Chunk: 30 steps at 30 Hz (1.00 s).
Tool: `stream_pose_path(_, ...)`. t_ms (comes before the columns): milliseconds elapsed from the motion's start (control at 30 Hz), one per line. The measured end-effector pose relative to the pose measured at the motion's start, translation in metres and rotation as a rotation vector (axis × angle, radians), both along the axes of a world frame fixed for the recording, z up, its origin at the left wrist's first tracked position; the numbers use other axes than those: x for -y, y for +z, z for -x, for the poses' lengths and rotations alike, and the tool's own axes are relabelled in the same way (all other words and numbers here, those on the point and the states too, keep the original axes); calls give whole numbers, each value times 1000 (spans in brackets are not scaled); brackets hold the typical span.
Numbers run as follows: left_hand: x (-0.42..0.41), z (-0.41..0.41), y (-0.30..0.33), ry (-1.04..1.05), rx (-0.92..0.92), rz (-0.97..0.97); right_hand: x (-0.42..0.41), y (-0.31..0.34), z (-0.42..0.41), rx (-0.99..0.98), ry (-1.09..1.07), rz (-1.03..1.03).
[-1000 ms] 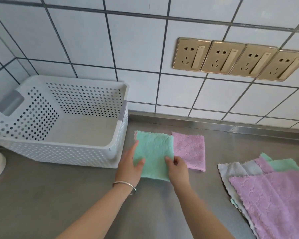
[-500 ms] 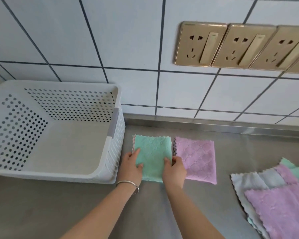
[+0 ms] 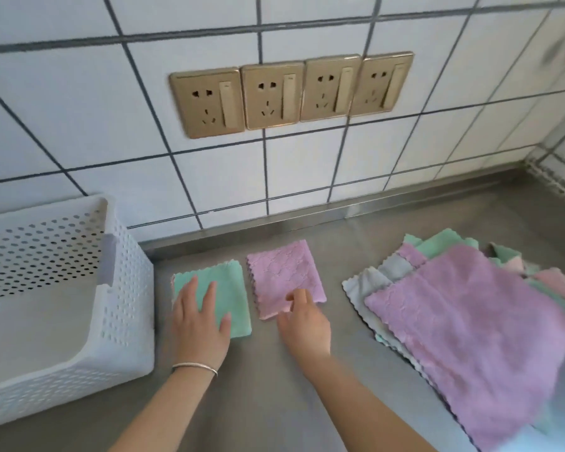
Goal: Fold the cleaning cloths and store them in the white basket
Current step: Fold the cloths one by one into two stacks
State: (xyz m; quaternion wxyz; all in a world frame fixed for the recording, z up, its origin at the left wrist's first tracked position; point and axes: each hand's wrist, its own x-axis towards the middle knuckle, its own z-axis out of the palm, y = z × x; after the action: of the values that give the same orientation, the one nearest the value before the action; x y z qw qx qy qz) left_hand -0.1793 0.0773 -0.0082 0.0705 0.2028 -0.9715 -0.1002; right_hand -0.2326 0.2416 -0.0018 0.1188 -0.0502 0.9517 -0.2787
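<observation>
A folded green cloth [image 3: 229, 282] lies flat on the steel counter, and my left hand [image 3: 199, 324] rests spread on its near half. Beside it to the right lies a folded pink cloth [image 3: 281, 272]. My right hand [image 3: 304, 324] is at that cloth's near edge, its fingertips touching the edge; I cannot tell whether they pinch it. The white perforated basket [image 3: 124, 314] stands at the left, nothing visible inside it. A stack of unfolded cloths [image 3: 463, 324], a large pink one on top, lies at the right.
The tiled wall with a row of gold sockets [image 3: 291, 93] rises right behind the counter. A raised steel lip [image 3: 307, 220] runs along the counter's back edge. The wall turns a corner at the far right.
My right hand left the green cloth and moved right onto the pink folded cloth. My left hand stayed on the green cloth. The view swung to the right.
</observation>
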Motion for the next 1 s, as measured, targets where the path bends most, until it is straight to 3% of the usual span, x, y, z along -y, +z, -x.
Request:
stream_pose_path(133, -74, 13, 12, -257, -53, -24, -119, -12, -29, -259, -209, -89)
stream_pose_path(267, -156, 18, 5, -515, -11, -30, -218, -30, -56, -134, -359, -283)
stream_pose_path(400, -230, 24, -9, -712, 39, -100, -261, -45, -74, -53, -345, -376)
stream_pose_path(567, -276, 36, -18, -926, 83, -56, -275, -44, -71, -83, -307, -238)
stream_pose_path(667, -296, 44, -17, -1052, 95, 22, -288, -49, -66, -48, -392, 27)
stream_pose_path(733, -314, 48, -12, -1085, 123, 79, -300, -43, -64, 4, -435, 144)
stream_pose_path(833, -334, 61, -5, -1059, 260, 50, -317, -20, -58, -69, -444, 211)
stream_pose_path(933, -333, 79, 4, -916, 159, -25, -338, 18, -44, -125, -372, 211)
stream_pose_path(1000, -323, 87, 16, -841, 98, -120, -356, 48, -33, -40, -274, 253)
